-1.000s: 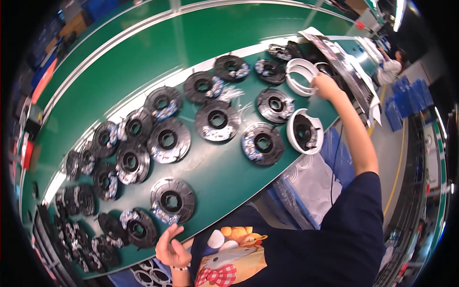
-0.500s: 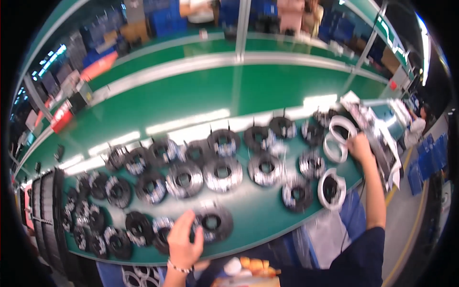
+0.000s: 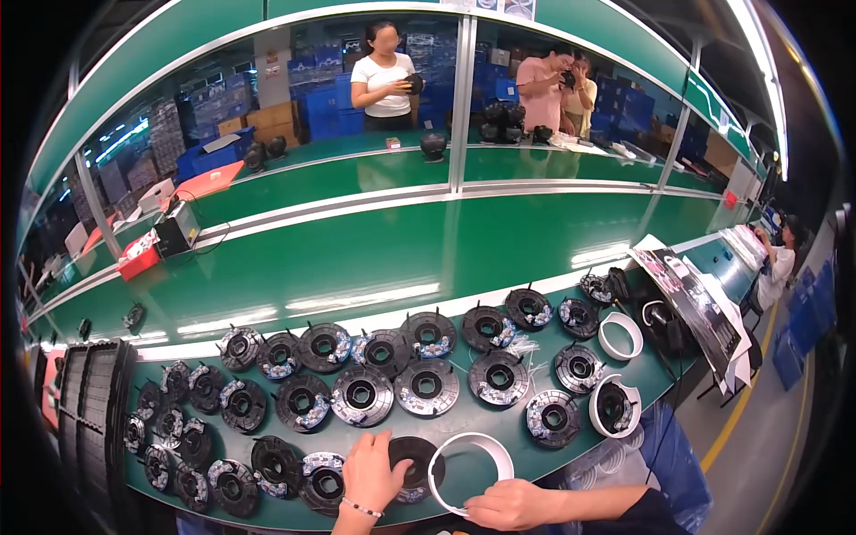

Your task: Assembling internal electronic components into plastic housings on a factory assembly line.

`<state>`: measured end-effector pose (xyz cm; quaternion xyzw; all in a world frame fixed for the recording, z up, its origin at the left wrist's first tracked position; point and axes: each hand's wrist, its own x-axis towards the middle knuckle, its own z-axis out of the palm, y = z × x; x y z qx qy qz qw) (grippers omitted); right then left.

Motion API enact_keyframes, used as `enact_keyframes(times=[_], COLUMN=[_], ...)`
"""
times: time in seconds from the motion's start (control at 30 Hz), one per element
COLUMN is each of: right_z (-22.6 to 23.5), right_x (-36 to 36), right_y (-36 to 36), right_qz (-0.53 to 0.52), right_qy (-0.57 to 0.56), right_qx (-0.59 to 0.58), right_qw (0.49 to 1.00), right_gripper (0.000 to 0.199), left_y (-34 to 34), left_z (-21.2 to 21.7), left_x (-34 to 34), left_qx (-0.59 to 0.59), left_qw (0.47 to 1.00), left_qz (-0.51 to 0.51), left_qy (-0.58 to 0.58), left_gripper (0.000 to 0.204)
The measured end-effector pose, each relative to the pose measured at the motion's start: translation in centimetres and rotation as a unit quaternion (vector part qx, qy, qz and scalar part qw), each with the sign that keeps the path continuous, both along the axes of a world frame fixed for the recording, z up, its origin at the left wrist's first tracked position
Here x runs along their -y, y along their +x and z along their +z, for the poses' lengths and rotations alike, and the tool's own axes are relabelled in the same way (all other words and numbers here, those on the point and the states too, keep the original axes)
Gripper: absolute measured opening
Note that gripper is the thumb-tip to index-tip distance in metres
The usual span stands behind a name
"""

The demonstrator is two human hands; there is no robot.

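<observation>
Ring [image 3: 505, 455], white and open-centred, is pinched at its near edge by the right hand [image 3: 508, 505], with thumb and fingers closed on the rim. It is positioned just to the right of the left hand [image 3: 373, 471]. The left hand is spread over the left side of a black disc [image 3: 419, 448], with fingers extended and thumb set apart; whether the disc is gripped cannot be told. A beaded bracelet [image 3: 362, 509] is worn at the left wrist. The ring's left side overlaps the disc in view.

Ahead of both hands and to the left of the left hand, further black discs [image 3: 360, 412] are laid out on a green bench [image 3: 486, 421]; many are fitted with curved blue circuit boards [image 3: 312, 413]. Thin whitish strips [image 3: 524, 349] are placed ahead of the right hand. Ahead and to the right of it, a notched white housing [image 3: 634, 417] is set around another disc, and a second white ring [image 3: 638, 339] is placed beyond. Printed sheets [image 3: 691, 299] are stacked farther right. Black trays [image 3: 94, 401] are located far left of the left hand. Well beyond both hands, a black object is held by a person in a white top [image 3: 388, 89].
</observation>
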<state>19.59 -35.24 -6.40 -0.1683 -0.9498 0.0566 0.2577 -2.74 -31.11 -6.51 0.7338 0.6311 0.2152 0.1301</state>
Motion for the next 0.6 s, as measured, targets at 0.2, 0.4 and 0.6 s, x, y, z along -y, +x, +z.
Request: enact_keyframes(times=[0.2,0.4,0.6], right_z=[-1.9,-3.8,0.4], right_x=[-0.5,-0.3,-2.7], right_y=[-1.6,-1.9,-3.7], right_qz=[-0.066,-0.123,-0.224], right_qy=[-0.06,-0.095,-0.174], right_qx=[-0.021,0.014,0.157], right_qw=[0.996,0.988,0.946], right_gripper=[0.011,0.019,0.093], left_y=[-3.6,-3.3,-4.2], left_z=[-0.7,-0.3,-2.3], left_x=[3.3,3.7,5.4], left_qx=[0.13,0.477,0.753], left_qw=[0.988,0.859,0.629], left_qz=[0.078,0.122,0.138], left_qy=[0.034,0.14,0.133], left_gripper=[0.027,0.018,0.025])
